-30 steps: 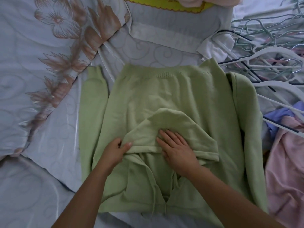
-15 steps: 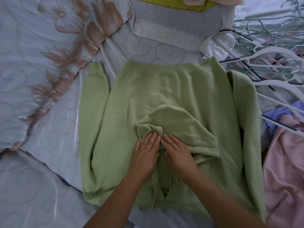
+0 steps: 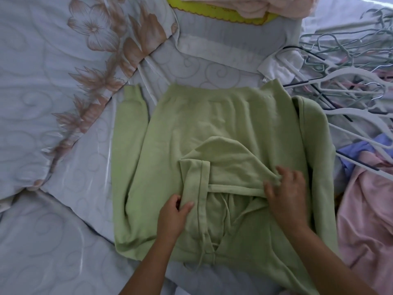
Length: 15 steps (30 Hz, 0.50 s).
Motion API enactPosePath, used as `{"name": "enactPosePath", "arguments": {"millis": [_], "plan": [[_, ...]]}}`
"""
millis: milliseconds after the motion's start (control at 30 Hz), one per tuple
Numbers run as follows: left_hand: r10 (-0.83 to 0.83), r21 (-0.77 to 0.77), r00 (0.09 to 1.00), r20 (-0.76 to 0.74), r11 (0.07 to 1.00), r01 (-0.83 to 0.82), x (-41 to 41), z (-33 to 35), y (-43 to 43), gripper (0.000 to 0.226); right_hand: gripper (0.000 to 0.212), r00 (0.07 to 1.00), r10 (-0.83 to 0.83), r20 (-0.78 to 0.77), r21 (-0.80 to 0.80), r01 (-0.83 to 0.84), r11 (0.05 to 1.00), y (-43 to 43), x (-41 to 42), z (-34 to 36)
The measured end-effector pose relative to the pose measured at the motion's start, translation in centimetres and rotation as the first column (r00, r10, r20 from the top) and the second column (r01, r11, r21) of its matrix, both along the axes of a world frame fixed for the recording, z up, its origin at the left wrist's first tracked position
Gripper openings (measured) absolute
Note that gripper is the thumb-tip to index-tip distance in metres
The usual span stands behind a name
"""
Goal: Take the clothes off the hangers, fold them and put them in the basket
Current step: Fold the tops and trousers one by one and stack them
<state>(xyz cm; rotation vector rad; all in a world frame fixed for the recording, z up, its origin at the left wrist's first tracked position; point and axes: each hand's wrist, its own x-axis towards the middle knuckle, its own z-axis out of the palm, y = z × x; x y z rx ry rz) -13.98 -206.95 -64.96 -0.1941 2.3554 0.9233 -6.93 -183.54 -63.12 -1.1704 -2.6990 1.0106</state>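
The hoodie point(image 3: 202, 116) lies flat on the bed point(image 3: 63, 241), hem far, neck near, with its hood point(image 3: 229, 162) crosswise between both hands: the left hand point(image 3: 174, 211) pinches its folded left edge and the right hand point(image 3: 287, 188) grips its right corner.

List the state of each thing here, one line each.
green hoodie: off its hanger, spread on the bed, hood turned down onto the body.
left hand: pinches a folded hood edge.
right hand: grips the hood's other corner.
hangers: empty, piled.
pink garment: crumpled, unfolded.
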Motion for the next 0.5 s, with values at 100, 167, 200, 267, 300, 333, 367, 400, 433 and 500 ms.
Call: {"name": "enactPosePath", "arguments": {"millis": [100,167,200,267,300,333,367,400,433,500], "plan": [[0.219,0.106,0.972,0.084,0.968,-0.227,0.1,0.7,0.3,0.033,0.025,0.963,0.269,0.013,-0.229,-0.259,0.938,-3.7,-4.1,0.9],[0.249,0.137,0.964,0.095,0.956,-0.26,0.3,0.5,0.0,0.03,0.03,0.95,0.293,0.109,-0.342,-0.24,0.908,-5.7,-7.6,0.1],[0.233,0.144,0.971,0.06,0.96,-0.24,0.5,0.3,-0.3,0.031,0.033,0.947,0.286,0.146,-0.368,-0.217,0.904,-6.4,-9.2,-0.4],[0.226,0.145,0.973,-0.049,0.965,-0.217,1.1,0.0,-0.7,0.033,0.04,0.949,0.273,0.157,-0.415,-0.187,0.89,-7.5,-11.7,-1.3],[0.244,0.135,0.964,-0.104,0.964,-0.229,1.4,-0.1,-0.9,0.031,0.037,0.956,0.266,0.123,-0.427,-0.191,0.884,-7.8,-12.5,-1.8],[0.269,0.118,0.951,-0.153,0.96,-0.253,1.7,-0.3,-1.1,0.029,0.031,0.965,0.251,0.081,-0.422,-0.194,0.886,-7.9,-12.9,-2.2],[0.294,0.097,0.936,-0.195,0.955,-0.28,1.9,-0.4,-1.4,0.029,0.024,0.971,0.233,0.05,-0.405,-0.193,0.894,-8.0,-13.0,-2.3],[0.314,0.085,0.922,-0.226,0.949,-0.302,2.0,-0.6,-1.5,0.028,0.017,0.975,0.22,0.035,-0.396,-0.189,0.898,-7.9,-12.9,-2.7],[0.335,0.089,0.913,-0.234,0.942,-0.323,2.1,-0.7,-1.6,0.029,0.014,0.974,0.222,0.041,-0.403,-0.187,0.896,-7.8,-12.6,-2.8],[0.369,0.117,0.907,-0.201,0.929,-0.352,2.0,-0.7,-1.6,0.027,0.016,0.967,0.241,0.083,-0.419,-0.186,0.889,-7.6,-12.0,-3.0]]}}
